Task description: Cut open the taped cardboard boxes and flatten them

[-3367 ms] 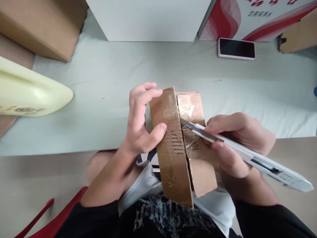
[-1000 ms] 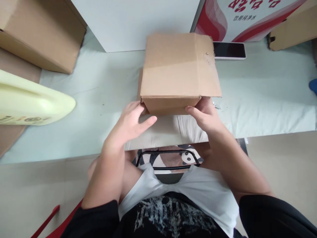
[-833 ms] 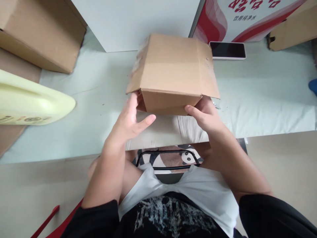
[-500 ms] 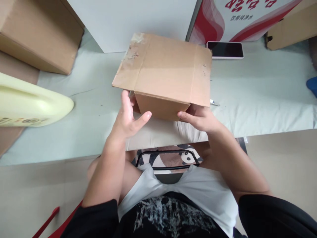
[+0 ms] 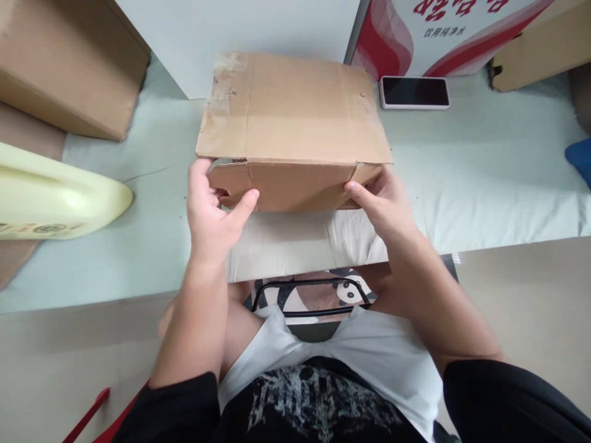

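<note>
In front of me a brown cardboard box (image 5: 298, 114) stands over the light green cloth, its wide top panel and front face turned towards me. Scuffs and torn paper mark the panel's far left corner. My left hand (image 5: 215, 203) grips the left side flap, thumb on the front and fingers behind. My right hand (image 5: 381, 197) holds the right front corner, thumb pressed on the front face; its other fingers are partly hidden behind the cardboard. The box's inside cannot be seen.
A phone (image 5: 414, 92) lies behind the box to the right. White and red-printed cartons (image 5: 443, 37) stand at the back. At the left are a pale yellow container (image 5: 60, 197) and a large cardboard box (image 5: 69, 67). A blue object (image 5: 579, 160) sits at the far right.
The box has turned to face me more squarely and shifted slightly left. My left hand moved left and closed on the side flap, which now shows. My right hand stayed at the right corner.
</note>
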A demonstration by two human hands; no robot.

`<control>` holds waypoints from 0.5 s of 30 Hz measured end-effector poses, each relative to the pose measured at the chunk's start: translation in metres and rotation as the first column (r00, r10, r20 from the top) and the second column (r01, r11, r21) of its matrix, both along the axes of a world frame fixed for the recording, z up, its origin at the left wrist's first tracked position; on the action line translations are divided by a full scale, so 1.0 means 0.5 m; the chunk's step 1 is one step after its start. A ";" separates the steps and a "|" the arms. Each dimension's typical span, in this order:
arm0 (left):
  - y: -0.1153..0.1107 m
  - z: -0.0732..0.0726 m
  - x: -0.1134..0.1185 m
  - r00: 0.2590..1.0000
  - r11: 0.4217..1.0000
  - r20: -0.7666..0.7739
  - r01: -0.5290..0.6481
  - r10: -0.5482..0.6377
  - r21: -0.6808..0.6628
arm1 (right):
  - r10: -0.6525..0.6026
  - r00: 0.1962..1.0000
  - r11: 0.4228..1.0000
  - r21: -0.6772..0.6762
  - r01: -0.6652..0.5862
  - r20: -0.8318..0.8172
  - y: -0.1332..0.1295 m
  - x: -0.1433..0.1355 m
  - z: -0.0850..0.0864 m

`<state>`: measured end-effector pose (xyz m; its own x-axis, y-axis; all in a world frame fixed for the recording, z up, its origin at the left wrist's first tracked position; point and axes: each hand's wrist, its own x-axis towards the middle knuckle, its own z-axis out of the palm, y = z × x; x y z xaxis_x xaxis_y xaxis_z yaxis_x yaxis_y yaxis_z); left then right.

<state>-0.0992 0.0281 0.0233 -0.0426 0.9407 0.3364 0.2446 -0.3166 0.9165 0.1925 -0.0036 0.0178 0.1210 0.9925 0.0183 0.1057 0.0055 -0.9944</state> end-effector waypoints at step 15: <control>0.003 0.010 -0.024 0.942 0.987 0.310 0.153 -0.128 -0.055 | -0.281 0.930 0.955 0.022 0.294 -0.238 0.009 0.022 0.002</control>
<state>-0.1113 0.0293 0.0283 0.0030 0.9672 0.2540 -0.0912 -0.2527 0.9632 0.2033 0.0010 0.0188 0.4086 0.9126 0.0110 -0.1203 0.0658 -0.9906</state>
